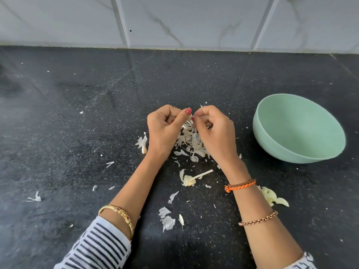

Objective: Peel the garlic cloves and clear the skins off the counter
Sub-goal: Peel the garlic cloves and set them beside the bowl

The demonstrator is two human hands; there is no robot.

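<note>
My left hand (165,131) and my right hand (213,133) meet above the middle of the black counter (77,133). Both have curled fingers and pinch a small garlic clove (190,117) between their fingertips; most of it is hidden. Right under them lies a pile of white garlic skins (191,142). More skins (167,218) are scattered toward me. A garlic stem with its root base (194,177) lies between my forearms. Pale garlic pieces (274,198) lie beside my right forearm.
A mint-green bowl (299,129) stands on the counter right of my hands; nothing shows inside it. A marble-tiled wall (174,20) closes the back. Small skin flakes (34,199) dot the left side of the counter.
</note>
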